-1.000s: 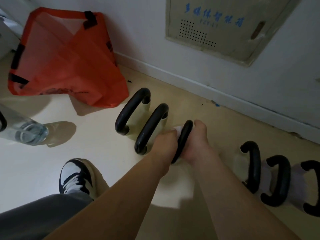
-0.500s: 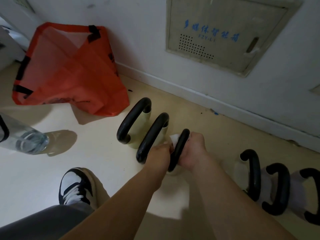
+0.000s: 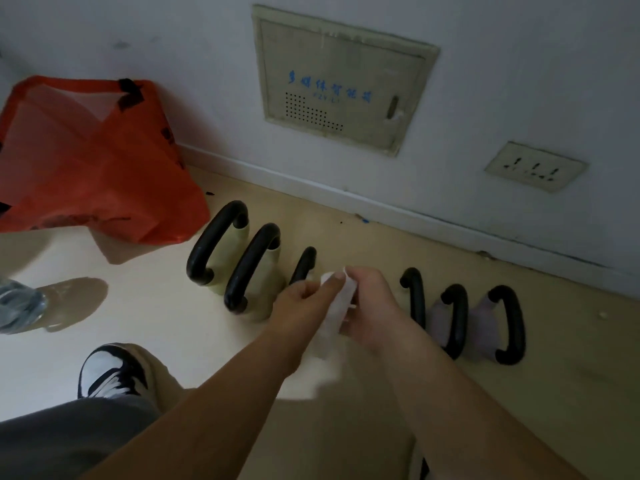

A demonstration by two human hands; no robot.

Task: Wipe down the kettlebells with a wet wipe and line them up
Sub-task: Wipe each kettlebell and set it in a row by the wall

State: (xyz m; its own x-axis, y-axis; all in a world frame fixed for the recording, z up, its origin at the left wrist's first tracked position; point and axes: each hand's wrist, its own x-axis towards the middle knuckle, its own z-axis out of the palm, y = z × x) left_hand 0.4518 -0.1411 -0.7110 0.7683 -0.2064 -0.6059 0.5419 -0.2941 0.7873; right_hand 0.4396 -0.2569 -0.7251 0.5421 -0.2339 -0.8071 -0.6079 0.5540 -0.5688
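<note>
**— Where are your hands right now?**

— Low over the floor (image 3: 156,317), close together in front of me. My left hand (image 3: 304,303) pinches the wet wipe (image 3: 337,308) with the thumb lying on top. My right hand (image 3: 370,306) has its fingers curled round the wipe's far end. The wipe hangs crumpled between the two.

**— And the kettlebells?**

— Six stand in a row near the floor's far edge, along the skirting board (image 3: 311,183). To the left are the pale-bodied kettlebells (image 3: 251,268), three of them close together with black arched handles. The third kettlebell (image 3: 305,263) sits just behind my left hand. Only the top of its handle shows and the body is hidden. I cannot tell whether the wipe touches it. To the right of my hands stand the three lilac-grey kettlebells (image 3: 457,318), also close to one another. My hands fill the gap between the two groups.

**— Anything else down there?**

— An orange bag (image 3: 86,168) slumps against the wall (image 3: 138,36) at the floor's far left, just beside the first pale kettlebell. A clear bottle (image 3: 17,303) shows at the far left. My black-and-white shoe (image 3: 110,372) is planted nearer to me, under a grey trouser leg (image 3: 69,438). On the wall are a beige panel (image 3: 346,57) with blue lettering and, to its right, a socket plate (image 3: 535,166).
</note>
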